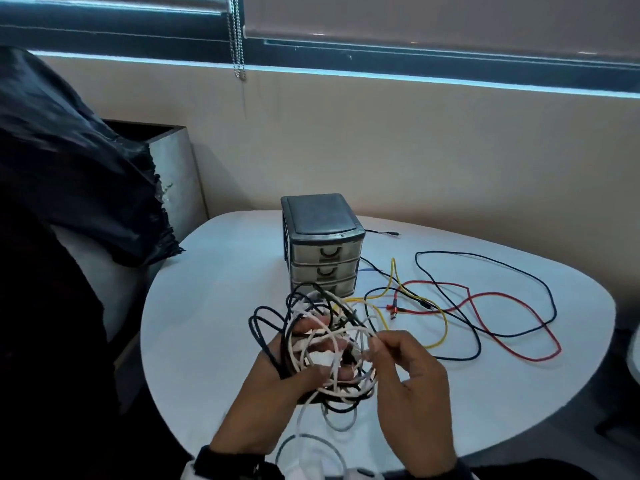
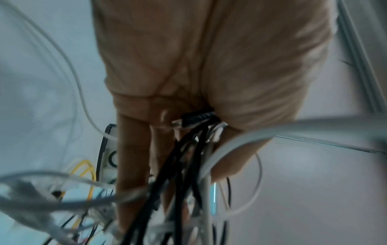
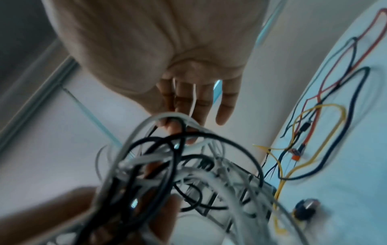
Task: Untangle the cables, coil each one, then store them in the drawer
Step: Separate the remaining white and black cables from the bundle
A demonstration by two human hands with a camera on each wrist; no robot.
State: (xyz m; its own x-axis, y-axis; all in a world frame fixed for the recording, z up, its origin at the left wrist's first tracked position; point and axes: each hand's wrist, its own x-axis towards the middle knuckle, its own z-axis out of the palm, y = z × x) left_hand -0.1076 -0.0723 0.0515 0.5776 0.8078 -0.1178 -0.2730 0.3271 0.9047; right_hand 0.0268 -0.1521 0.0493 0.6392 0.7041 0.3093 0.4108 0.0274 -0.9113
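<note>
At lower centre of the head view, the left hand (image 1: pixel 277 386) gripped a tangle of black and white cables (image 1: pixel 325 344) above the tabletop (image 1: pixel 207 306), while the right hand (image 1: pixel 405 368) pinched one white strand. Untangling appeared under way; the next move likely called for drawing that strand free. Red, yellow and dark cables (image 1: pixel 485 306) sprawled at right, beside the closed drawer unit (image 1: pixel 323 244). Bare tabletop lay at left.

Left hand (image 1: pixel 277 375) is raised palm up, fingers (image 1: pixel 313 323) curled round a tangle of cables (image 1: pixel 329 344). Right hand (image 1: pixel 412 382) is raised beside it, thumb and forefinger pinching one white strand.
</note>
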